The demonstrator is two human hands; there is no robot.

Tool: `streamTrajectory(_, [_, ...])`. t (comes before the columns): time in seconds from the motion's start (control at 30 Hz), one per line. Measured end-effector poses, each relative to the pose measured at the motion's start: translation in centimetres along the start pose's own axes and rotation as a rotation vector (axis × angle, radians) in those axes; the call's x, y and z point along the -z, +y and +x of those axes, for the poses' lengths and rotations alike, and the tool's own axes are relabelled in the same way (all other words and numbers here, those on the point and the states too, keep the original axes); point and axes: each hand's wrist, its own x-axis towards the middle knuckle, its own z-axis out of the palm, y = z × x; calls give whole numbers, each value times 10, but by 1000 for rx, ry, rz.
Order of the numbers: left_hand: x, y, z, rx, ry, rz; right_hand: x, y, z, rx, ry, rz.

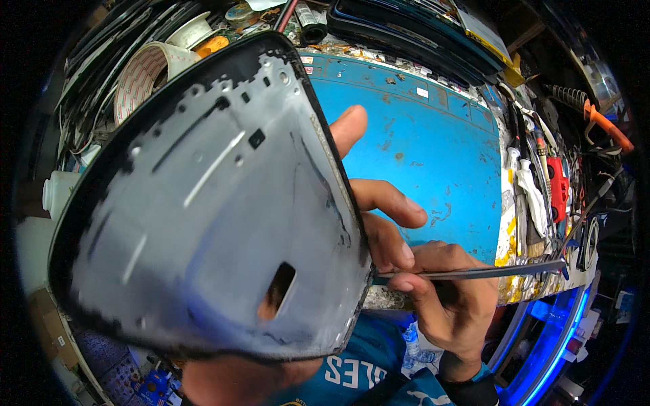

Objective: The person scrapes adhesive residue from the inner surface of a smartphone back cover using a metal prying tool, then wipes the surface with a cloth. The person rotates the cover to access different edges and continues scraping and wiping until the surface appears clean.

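Note:
My left hand (379, 203) holds up a large grey metal panel (203, 203) with a black rim, close to the camera; its fingers curl around the panel's right edge and the thumb tip shows above. The panel has a small oblong hole near its lower middle. My right hand (447, 298) grips a thin metal tool (474, 273), like tweezers, with its tip at the panel's lower right edge. Most of my left hand is hidden behind the panel.
A worn blue work mat (420, 142) lies on the bench behind. Rolls of tape (145, 68) sit at the upper left. Cables, an orange-handled tool (602, 125) and a red tool (558, 186) crowd the right side. Dark flat panels (406, 30) stack at the back.

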Motion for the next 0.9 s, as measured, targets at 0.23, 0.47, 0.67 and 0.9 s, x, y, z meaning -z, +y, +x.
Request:
streamTrajectory(0.23, [20, -8, -5, -151, -3, -106, -2, 1, 1, 79, 33, -47])
streamTrajectory(0.47, [19, -12, -4, -193, -86, -85, -4, 1, 0, 60, 22, -38])
streamTrajectory(0.67, [6, -8, -2, -180, -98, -108, -5, 2, 0, 21, 26, -11])
streamTrajectory(0.9, [3, -3, 3, -74, -52, -198, 0, 1, -3, -16, -34, 25])
